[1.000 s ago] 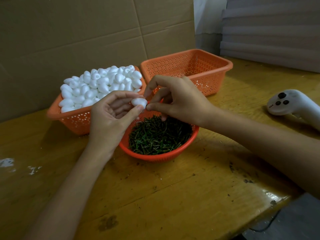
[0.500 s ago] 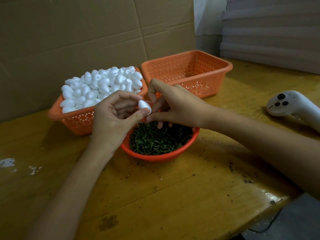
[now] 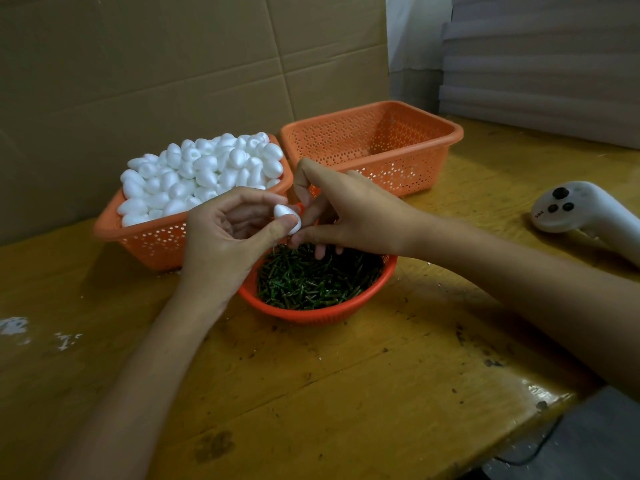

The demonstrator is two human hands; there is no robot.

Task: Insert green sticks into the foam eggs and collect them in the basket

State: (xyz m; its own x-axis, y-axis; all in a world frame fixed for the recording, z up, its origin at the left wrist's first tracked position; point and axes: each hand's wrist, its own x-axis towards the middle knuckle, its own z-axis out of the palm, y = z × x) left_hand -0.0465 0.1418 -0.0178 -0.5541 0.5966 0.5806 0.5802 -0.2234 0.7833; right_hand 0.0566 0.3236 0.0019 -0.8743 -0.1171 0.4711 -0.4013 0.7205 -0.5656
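Note:
My left hand [image 3: 225,237] holds a white foam egg [image 3: 286,216] between thumb and fingertips, just above the far rim of the round red bowl [image 3: 318,315]. The bowl is full of short green sticks [image 3: 311,282]. My right hand [image 3: 353,213] reaches in from the right. Its thumb and forefinger pinch together against the egg's lower end, and the fingertips hide the stick between them. Its other fingers hang over the sticks. An orange basket [image 3: 149,237] at the back left is heaped with foam eggs [image 3: 201,171]. A second orange basket [image 3: 374,140] stands empty at the back right.
A white hand controller [image 3: 575,209] lies on the wooden table [image 3: 346,375] at the right. A cardboard wall [image 3: 173,64] stands close behind the baskets. The table's front edge runs diagonally at the lower right. White crumbs [image 3: 14,325] lie at the left.
Both hands dropped a little toward the bowl. The egg turned from lying flat to tilted, and my right thumb and forefinger closed in on its lower end.

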